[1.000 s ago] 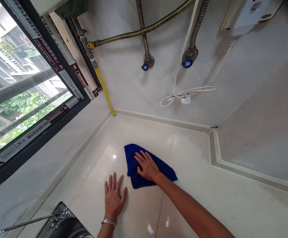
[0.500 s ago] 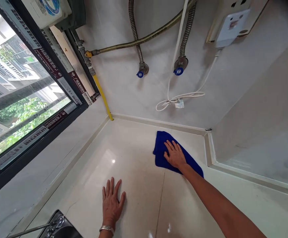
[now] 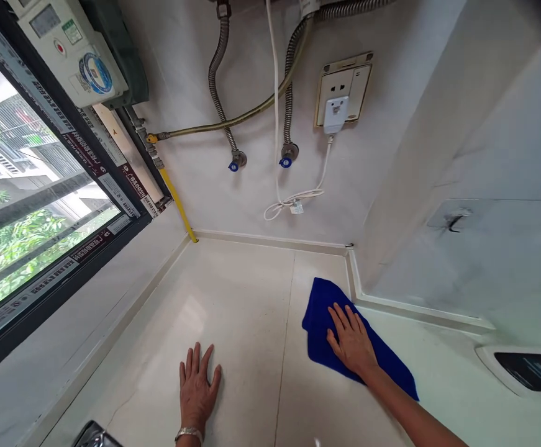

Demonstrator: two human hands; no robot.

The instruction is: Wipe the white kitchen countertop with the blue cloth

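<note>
Flat on the pale countertop [image 3: 233, 298] lies a blue cloth [image 3: 321, 344], reaching close to the raised edge strip at the right corner. My right hand [image 3: 351, 341] rests on top of this cloth, palm down with fingers stretched forward, pressing it against the surface. To the left, my left hand [image 3: 198, 388] is spread on the bare countertop with its fingers apart and nothing in it. A silver watch band [image 3: 189, 433] circles the left wrist. The underside of each palm is hidden.
A dark-framed window [image 3: 56, 248] runs along the left. On the back wall are metal hoses [image 3: 217, 68], a yellow pipe [image 3: 179, 205], a plugged-in socket [image 3: 345, 87] and a bundled white cord [image 3: 293, 202]. A white appliance with a black panel [image 3: 531, 370] stands at right.
My right hand and the blue cloth have moved right and nearer me, toward the right edge strip. My left hand stays flat on the countertop. The view has shifted, showing more wall at right.
</note>
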